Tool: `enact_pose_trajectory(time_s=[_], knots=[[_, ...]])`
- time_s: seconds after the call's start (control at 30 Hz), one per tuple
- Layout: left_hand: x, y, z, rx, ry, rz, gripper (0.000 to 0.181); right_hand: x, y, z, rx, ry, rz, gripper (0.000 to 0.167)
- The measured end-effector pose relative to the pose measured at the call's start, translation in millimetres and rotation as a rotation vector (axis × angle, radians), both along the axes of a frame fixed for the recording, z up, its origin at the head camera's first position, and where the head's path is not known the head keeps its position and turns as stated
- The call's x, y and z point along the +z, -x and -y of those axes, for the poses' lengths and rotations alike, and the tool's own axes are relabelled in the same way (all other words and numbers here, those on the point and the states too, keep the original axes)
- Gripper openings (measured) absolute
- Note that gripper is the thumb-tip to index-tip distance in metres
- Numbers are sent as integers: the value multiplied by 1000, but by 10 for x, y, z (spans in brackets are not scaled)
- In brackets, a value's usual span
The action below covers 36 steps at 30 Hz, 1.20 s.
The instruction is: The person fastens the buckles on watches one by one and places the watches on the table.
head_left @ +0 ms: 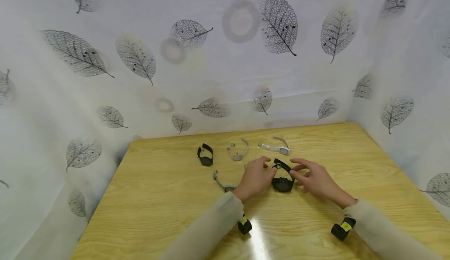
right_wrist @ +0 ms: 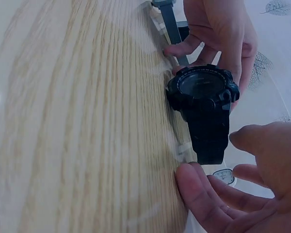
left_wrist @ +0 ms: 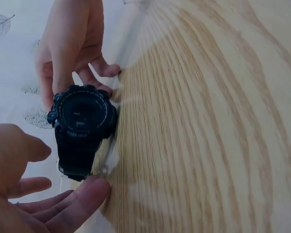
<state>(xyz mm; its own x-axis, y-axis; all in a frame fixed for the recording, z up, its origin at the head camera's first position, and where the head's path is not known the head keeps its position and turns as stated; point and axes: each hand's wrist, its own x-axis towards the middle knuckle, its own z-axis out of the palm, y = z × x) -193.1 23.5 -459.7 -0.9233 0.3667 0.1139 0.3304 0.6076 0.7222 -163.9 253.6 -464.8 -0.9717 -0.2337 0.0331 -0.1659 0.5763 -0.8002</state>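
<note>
A black sport watch (head_left: 282, 184) with a round, chunky case stands on its side, its strap curving up behind the dial. Left hand (head_left: 256, 177) and right hand (head_left: 318, 178) flank it, fingers spread and slightly bent, thumbs close to the strap. In the left wrist view, the left hand's fingertips (left_wrist: 94, 189) lie by the strap end of the watch (left_wrist: 82, 114), and the right hand (left_wrist: 70, 43) is beyond the dial. From the right wrist, the right thumb (right_wrist: 245, 138) is beside the strap of the watch (right_wrist: 203, 87); whether it touches is unclear.
On the wooden table (head_left: 147, 213) lie a smaller black watch (head_left: 206, 160), a pale watch (head_left: 237, 157) and a white watch (head_left: 284, 150) in a back row. A grey watch (head_left: 229, 189) lies partly behind the left hand. Leaf-patterned cloth (head_left: 225, 68) hangs behind the table.
</note>
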Motion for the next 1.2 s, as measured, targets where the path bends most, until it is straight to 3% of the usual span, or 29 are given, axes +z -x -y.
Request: enact_pose_trajectory(time_s=[0.17, 0.6, 1.0, 1.2], knots=[[-20, -3, -72, 75, -77, 82, 34, -5, 25, 55, -30, 14, 38, 48], [23, 3, -149, 189, -122, 145, 12, -19, 72, 122, -98, 85, 127, 32], [-4, 19, -149, 192, -205, 196, 10, 7, 71, 128, -110, 106, 139, 27], [-61, 45, -134, 185, -300, 234, 11, 52, 61, 114, -112, 148, 137, 29]])
